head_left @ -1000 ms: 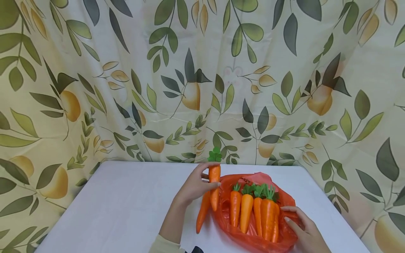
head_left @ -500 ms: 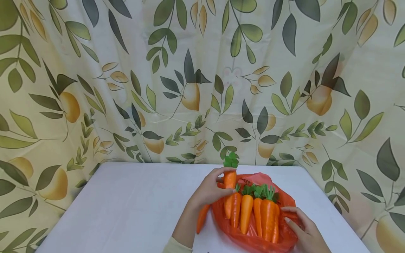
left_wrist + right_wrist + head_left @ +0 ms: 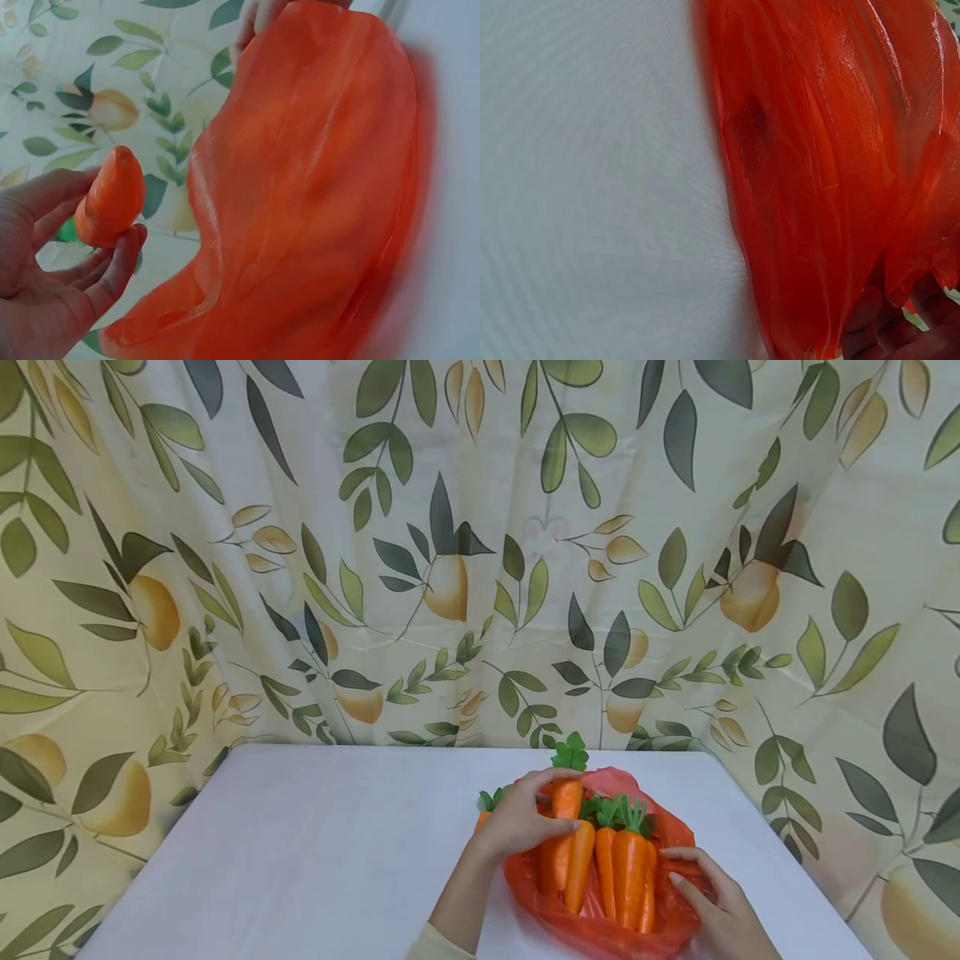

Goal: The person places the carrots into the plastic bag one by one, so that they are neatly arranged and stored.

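My left hand (image 3: 513, 820) pinches an orange carrot (image 3: 567, 800) with green leaves, held leaf end up over the left side of a red plastic bag (image 3: 592, 937). In the left wrist view the carrot's tapered tip (image 3: 120, 169) points toward the camera, between thumb and fingers. Several more carrots (image 3: 630, 872) lie side by side in the bag, their green tops toward the back. On the bag's right side, my right hand (image 3: 723, 902) holds the rim between thumb and fingers; the right wrist view shows its fingers (image 3: 866, 311) against the red film.
Another carrot's leafy top (image 3: 491, 799) shows behind my left hand, outside the bag; its lower part is hidden by the hand. Everything sits on a white table (image 3: 315, 852). A curtain (image 3: 480, 568) printed with leaves and fruit hangs behind and beside it.
My left hand has carried its carrot rightward, from beside the bag to over the carrots inside it. The right hand stays at the bag's rim. The head view has shifted slightly.
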The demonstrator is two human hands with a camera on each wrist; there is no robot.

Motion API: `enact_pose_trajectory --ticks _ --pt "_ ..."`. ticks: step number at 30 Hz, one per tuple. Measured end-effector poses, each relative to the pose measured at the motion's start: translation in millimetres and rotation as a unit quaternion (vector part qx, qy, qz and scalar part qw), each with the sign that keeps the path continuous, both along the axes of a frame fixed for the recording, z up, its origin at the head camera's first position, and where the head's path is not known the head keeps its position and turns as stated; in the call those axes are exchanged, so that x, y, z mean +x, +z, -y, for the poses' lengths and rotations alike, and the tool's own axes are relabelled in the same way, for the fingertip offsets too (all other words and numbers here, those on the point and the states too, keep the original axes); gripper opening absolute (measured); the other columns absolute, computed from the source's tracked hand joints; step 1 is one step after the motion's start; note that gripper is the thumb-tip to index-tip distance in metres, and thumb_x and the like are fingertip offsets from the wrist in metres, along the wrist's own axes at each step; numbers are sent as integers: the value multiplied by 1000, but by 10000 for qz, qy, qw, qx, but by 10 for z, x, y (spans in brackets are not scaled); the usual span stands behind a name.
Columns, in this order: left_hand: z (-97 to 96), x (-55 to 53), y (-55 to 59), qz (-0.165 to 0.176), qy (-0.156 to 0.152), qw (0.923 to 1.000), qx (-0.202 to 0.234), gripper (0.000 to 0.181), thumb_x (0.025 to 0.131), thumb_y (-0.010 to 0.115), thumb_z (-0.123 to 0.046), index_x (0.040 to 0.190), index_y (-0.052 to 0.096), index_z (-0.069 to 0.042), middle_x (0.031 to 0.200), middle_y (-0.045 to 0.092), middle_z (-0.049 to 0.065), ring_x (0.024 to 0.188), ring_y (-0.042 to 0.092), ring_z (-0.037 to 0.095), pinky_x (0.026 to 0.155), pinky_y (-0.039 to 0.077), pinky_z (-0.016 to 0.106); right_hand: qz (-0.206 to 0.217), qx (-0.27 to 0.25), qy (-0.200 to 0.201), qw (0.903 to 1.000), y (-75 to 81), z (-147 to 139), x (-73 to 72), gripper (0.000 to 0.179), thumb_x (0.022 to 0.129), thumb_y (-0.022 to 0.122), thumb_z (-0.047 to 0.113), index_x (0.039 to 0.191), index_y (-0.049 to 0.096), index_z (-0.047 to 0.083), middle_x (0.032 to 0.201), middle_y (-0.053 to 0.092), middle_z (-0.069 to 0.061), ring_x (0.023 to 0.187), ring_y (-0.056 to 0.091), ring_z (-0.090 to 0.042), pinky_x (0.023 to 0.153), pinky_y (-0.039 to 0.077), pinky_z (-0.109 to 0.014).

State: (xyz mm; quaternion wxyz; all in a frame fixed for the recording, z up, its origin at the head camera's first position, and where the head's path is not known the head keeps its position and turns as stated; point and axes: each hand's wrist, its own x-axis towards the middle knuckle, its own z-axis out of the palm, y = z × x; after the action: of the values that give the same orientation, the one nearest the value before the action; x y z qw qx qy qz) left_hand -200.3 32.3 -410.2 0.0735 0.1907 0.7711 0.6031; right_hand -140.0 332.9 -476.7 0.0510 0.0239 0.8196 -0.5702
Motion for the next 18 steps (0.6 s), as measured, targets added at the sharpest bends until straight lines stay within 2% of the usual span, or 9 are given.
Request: enact_pose_trajectory --ticks 6,13,18 --pt "-118 19 -51 0 -53 10000 26 55 86 85 -9 129 68 -37 127 57 -14 105 56 15 74 55 28 -54 98 55 9999 -1 -15 3 42 107 58 16 144 47 2 145 49 -24 109 63 -23 84 59 -37" --pt "-222 45 -88 -30 -170 9998 -97 56 83 87 -8 129 70 -36 126 58 -17 103 58 13 76 54 28 -785 69 248 9966 -3 -12 32 35 108 57 15 139 52 0 130 58 -22 101 65 -12 80 59 -30" --pt "-291 54 -119 12 -159 9998 -90 57 83 86 -6 131 69 -32 125 58 -16 102 58 13 76 53 27 -876 103 267 9957 -2 -13 38 33 108 57 15 138 53 1 133 58 -22 103 65 -9 81 58 -28"
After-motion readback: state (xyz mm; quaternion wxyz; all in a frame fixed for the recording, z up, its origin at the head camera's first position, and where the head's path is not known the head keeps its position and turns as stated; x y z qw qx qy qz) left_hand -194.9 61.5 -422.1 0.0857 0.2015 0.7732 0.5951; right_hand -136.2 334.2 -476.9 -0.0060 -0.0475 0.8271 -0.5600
